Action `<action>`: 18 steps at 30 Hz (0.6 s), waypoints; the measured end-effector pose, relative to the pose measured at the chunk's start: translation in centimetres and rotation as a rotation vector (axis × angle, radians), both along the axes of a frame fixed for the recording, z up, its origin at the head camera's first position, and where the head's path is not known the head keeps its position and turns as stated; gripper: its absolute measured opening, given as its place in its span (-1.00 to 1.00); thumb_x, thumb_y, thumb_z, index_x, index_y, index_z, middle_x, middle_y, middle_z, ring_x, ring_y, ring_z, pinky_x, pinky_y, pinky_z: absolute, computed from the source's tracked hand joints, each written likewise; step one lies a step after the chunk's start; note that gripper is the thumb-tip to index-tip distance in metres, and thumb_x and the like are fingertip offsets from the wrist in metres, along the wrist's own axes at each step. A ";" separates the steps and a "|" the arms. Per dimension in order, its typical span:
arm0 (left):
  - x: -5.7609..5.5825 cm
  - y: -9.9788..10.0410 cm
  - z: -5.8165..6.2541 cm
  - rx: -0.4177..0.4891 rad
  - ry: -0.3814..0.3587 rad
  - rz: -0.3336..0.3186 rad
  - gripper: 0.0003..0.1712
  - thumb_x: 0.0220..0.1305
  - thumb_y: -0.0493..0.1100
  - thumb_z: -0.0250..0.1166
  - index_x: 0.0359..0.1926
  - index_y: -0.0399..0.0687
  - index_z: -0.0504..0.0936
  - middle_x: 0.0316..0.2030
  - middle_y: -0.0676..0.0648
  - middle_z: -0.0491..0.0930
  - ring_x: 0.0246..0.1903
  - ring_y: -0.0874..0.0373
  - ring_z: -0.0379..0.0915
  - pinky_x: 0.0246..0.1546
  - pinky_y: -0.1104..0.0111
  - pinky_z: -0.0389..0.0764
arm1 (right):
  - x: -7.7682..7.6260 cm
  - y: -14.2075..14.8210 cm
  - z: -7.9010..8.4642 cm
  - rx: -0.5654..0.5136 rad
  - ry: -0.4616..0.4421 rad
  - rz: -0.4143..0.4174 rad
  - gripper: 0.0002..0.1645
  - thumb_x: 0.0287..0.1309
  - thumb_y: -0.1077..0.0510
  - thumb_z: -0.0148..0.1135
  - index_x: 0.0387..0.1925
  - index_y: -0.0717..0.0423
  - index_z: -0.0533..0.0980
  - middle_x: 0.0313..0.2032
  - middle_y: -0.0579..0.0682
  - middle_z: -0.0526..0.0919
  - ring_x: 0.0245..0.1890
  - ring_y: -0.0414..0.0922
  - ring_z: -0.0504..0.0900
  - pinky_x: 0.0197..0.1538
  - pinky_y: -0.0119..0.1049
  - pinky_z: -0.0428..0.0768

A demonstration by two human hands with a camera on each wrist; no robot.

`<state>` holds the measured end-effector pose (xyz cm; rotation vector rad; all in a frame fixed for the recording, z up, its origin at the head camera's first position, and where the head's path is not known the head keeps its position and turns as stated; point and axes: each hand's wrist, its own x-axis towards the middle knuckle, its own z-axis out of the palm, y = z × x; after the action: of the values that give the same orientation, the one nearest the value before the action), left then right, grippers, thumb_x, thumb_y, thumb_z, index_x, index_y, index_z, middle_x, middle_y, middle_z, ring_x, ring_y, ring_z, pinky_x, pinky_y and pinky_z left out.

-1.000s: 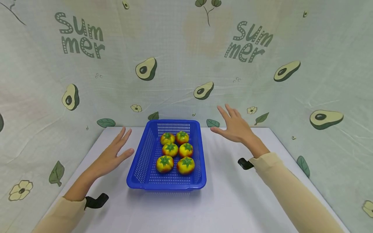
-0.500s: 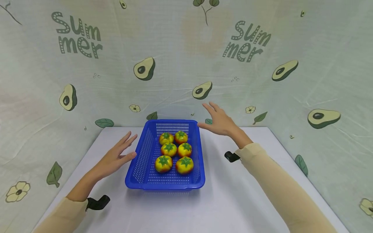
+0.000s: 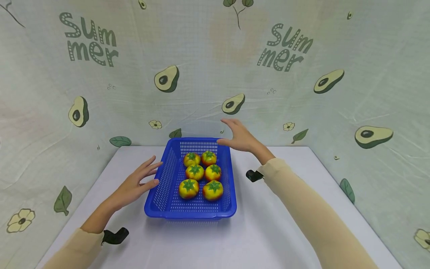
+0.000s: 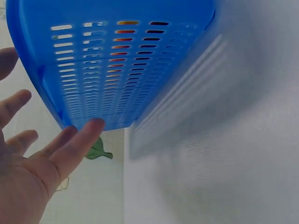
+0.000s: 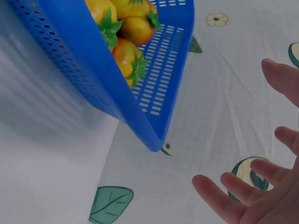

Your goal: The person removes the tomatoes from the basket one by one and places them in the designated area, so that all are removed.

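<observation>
A blue plastic basket [image 3: 190,215] with slotted sides holds several round yellow-and-red fruits [image 3: 195,173] with green leafy tops. The fruits stand in two columns. My left hand [image 3: 136,183] is at the basket's left side, fingers spread and fingertips right at the rim. The left wrist view shows that hand [image 4: 32,175] beside the basket's outer wall [image 4: 140,9]. Over the far right corner hovers my right hand [image 3: 241,137], palm toward the basket, fingers spread with nothing in them. In the right wrist view a gap shows between its fingers [image 5: 210,189] and the basket corner [image 5: 156,137].
The basket stands on a white table [image 3: 268,224]. Behind and around the table hangs a pale cloth [image 3: 201,48] printed with avocados, leaves and lettering. Black wrist cameras are strapped at both sleeves, the left camera [image 3: 115,236] low over the table.
My right hand has moved left, from beside the basket to over its far right corner. My left hand has come slightly right, up to the rim. The basket and fruits stay put.
</observation>
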<state>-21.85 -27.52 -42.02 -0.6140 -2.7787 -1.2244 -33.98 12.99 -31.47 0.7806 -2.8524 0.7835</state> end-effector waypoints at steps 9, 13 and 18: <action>-0.2 0.1 -1.0 0.036 -0.014 -0.062 -0.37 0.55 -0.05 0.27 0.56 0.07 0.40 0.69 -0.24 -0.06 0.46 -0.51 0.25 0.16 -0.25 0.63 | -1.3 -2.2 -0.9 -0.008 -0.043 0.058 0.04 0.34 -0.16 0.42 0.66 0.01 0.16 0.63 0.17 0.16 0.62 0.16 0.14 0.58 0.23 0.24; -0.3 0.2 -1.2 0.048 -0.002 -0.078 -0.39 0.56 -0.08 0.27 0.54 0.07 0.42 0.68 -0.24 -0.01 0.46 -0.50 0.26 0.18 -0.27 0.61 | -1.8 -3.3 -1.3 -0.027 -0.080 0.101 0.02 0.33 -0.12 0.43 0.65 0.02 0.18 0.62 0.14 0.18 0.62 0.15 0.14 0.59 0.22 0.23; -0.5 0.2 -1.5 0.061 -0.013 -0.083 -0.39 0.54 -0.10 0.29 0.53 0.05 0.42 0.67 -0.25 0.02 0.45 -0.55 0.25 0.16 -0.31 0.61 | -2.1 -4.5 -1.9 -0.047 -0.111 0.126 0.00 0.32 -0.10 0.44 0.64 0.01 0.21 0.62 0.14 0.21 0.61 0.14 0.18 0.59 0.19 0.25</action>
<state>-22.32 -27.37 -43.47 -0.7260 -2.7401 -1.3274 -36.08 8.50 -33.33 0.9474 -2.8917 0.9346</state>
